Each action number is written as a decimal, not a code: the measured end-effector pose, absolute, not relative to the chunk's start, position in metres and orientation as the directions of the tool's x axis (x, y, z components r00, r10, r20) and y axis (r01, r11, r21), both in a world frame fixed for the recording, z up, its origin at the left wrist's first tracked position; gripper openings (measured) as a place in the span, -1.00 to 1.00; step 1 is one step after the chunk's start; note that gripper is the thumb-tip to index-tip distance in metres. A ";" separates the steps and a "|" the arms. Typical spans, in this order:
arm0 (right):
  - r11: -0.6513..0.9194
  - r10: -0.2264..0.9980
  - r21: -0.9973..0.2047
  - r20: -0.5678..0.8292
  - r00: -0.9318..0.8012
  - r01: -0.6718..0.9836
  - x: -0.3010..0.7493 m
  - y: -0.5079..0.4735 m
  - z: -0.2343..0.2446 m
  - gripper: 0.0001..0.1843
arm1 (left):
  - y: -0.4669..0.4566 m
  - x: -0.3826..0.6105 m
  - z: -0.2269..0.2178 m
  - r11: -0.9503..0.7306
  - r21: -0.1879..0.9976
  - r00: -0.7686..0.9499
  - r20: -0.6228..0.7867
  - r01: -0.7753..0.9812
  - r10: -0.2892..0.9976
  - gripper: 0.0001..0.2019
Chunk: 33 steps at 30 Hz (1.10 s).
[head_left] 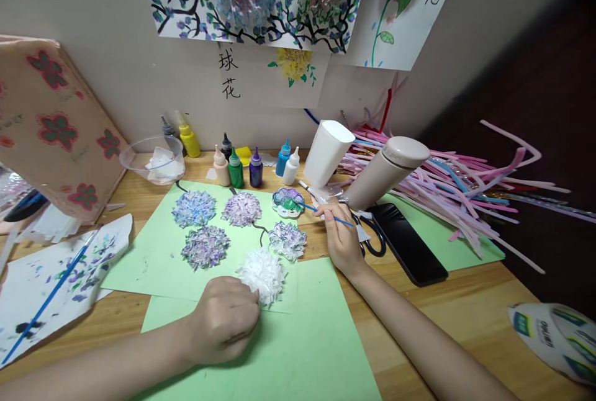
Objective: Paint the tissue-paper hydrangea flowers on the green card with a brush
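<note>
A wooden desk point(465, 308) against a wall carries overlapping green paper sheets point(153, 252), spread wide, likely to protect the wood and back the artwork. Four paper flowers point(205, 246) tinted purple and blue lie on the green. Below them is a white paper flower point(263, 274), unpainted, at the sheet's near edge. The left hand point(223, 320) rests against its left side, fingers curled shut on its edge, seemingly steadying it. The right hand point(342, 239) pinches a thin blue paintbrush point(326, 213), fingers closed together, its tip reaching into a small flower-shaped palette point(286, 202), probably loading colour. Small paint bottles point(255, 168) line up behind, within easy reach.
</note>
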State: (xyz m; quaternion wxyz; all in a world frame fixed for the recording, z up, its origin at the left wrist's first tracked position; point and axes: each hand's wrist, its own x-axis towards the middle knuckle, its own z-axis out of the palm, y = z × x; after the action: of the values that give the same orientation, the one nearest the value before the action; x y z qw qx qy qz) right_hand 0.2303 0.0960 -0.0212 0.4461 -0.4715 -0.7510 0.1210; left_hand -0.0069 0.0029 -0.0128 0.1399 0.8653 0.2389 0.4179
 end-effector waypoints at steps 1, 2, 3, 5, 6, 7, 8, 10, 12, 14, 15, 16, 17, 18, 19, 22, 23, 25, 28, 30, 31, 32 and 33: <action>0.527 0.814 -0.601 0.560 -0.154 0.600 0.231 0.095 -0.021 -0.70 | 0.003 -0.007 -0.013 -0.847 0.441 0.535 0.658 0.297 0.530 -0.66; 0.529 0.811 -0.600 0.566 -0.149 0.600 0.231 0.095 -0.021 -0.70 | 0.003 -0.007 -0.013 -0.846 0.442 0.534 0.657 0.299 0.532 -0.66; 0.532 0.807 -0.599 0.573 -0.143 0.598 0.231 0.094 -0.021 -0.69 | 0.003 -0.007 -0.013 -0.846 0.442 0.533 0.658 0.299 0.532 -0.67; 0.537 0.798 -0.597 0.588 -0.131 0.595 0.231 0.093 -0.021 -0.69 | 0.004 -0.006 -0.013 -0.845 0.443 0.533 0.657 0.300 0.533 -0.67; 0.540 0.794 -0.596 0.594 -0.126 0.595 0.232 0.092 -0.021 -0.68 | 0.004 -0.006 -0.013 -0.844 0.444 0.533 0.656 0.301 0.535 -0.67; 0.541 0.792 -0.593 0.598 -0.124 0.596 0.231 0.092 -0.020 -0.68 | 0.004 -0.006 -0.014 -0.843 0.444 0.533 0.655 0.302 0.536 -0.67; 0.540 0.793 -0.592 0.597 -0.125 0.598 0.231 0.092 -0.020 -0.68 | 0.004 -0.006 -0.014 -0.843 0.445 0.533 0.654 0.302 0.536 -0.67; 0.536 0.799 -0.591 0.585 -0.138 0.604 0.231 0.092 -0.020 -0.67 | 0.003 -0.007 -0.015 -0.842 0.449 0.537 0.649 0.300 0.538 -0.67; 0.530 0.810 -0.591 0.566 -0.156 0.608 0.230 0.093 -0.020 -0.66 | 0.002 -0.007 -0.016 -0.840 0.454 0.539 0.647 0.297 0.539 -0.66; 0.529 0.814 -0.589 0.555 -0.171 0.611 0.230 0.093 -0.019 -0.67 | 0.002 -0.007 -0.016 -0.838 0.456 0.541 0.642 0.300 0.543 -0.66; 0.531 0.815 -0.587 0.552 -0.177 0.611 0.230 0.093 -0.019 -0.68 | 0.002 -0.007 -0.016 -0.837 0.456 0.541 0.641 0.301 0.544 -0.66; 0.533 0.814 -0.584 0.550 -0.184 0.612 0.229 0.093 -0.019 -0.68 | 0.001 -0.007 -0.016 -0.838 0.456 0.541 0.642 0.301 0.544 -0.66; 0.536 0.814 -0.581 0.549 -0.191 0.612 0.229 0.093 -0.019 -0.69 | 0.001 -0.007 -0.015 -0.837 0.457 0.541 0.642 0.300 0.544 -0.66; 0.540 0.812 -0.578 0.548 -0.199 0.612 0.229 0.093 -0.019 -0.70 | 0.001 -0.007 -0.016 -0.837 0.459 0.541 0.641 0.298 0.544 -0.66; 0.544 0.811 -0.576 0.548 -0.205 0.610 0.230 0.093 -0.020 -0.71 | 0.002 -0.007 -0.016 -0.837 0.461 0.540 0.641 0.296 0.545 -0.66; 0.555 0.805 -0.573 0.553 -0.216 0.603 0.230 0.093 -0.020 -0.72 | 0.002 -0.008 -0.017 -0.835 0.467 0.542 0.639 0.292 0.547 -0.67; 0.559 0.803 -0.571 0.555 -0.219 0.601 0.230 0.093 -0.020 -0.73 | 0.002 -0.008 -0.017 -0.835 0.467 0.541 0.639 0.291 0.547 -0.67; 0.562 0.801 -0.568 0.553 -0.227 0.601 0.230 0.094 -0.020 -0.73 | 0.003 -0.008 -0.017 -0.837 0.464 0.538 0.644 0.289 0.543 -0.67; 0.564 0.802 -0.565 0.549 -0.236 0.602 0.229 0.094 -0.020 -0.73 | 0.003 -0.007 -0.015 -0.842 0.453 0.534 0.653 0.292 0.537 -0.67; 0.567 0.799 -0.569 0.556 -0.229 0.595 0.230 0.094 -0.019 -0.73 | 0.003 -0.007 -0.015 -0.843 0.450 0.535 0.653 0.295 0.536 -0.67; 0.567 0.799 -0.576 0.560 -0.222 0.589 0.230 0.094 -0.019 -0.73 | 0.003 -0.007 -0.014 -0.842 0.450 0.536 0.652 0.297 0.537 -0.67; 0.563 0.801 -0.586 0.561 -0.209 0.583 0.230 0.094 -0.019 -0.72 | 0.003 -0.007 -0.014 -0.842 0.449 0.536 0.651 0.299 0.537 -0.67; 0.556 0.806 -0.600 0.560 -0.194 0.576 0.231 0.094 -0.019 -0.71 | 0.003 -0.007 -0.014 -0.843 0.447 0.538 0.651 0.298 0.535 -0.67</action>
State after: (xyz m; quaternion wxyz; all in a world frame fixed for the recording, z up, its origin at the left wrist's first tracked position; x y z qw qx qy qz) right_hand 0.2308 0.0943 -0.0189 0.4444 -0.4532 -0.7618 0.1294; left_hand -0.0068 0.0027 -0.0142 0.1427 0.8651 0.2407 0.4162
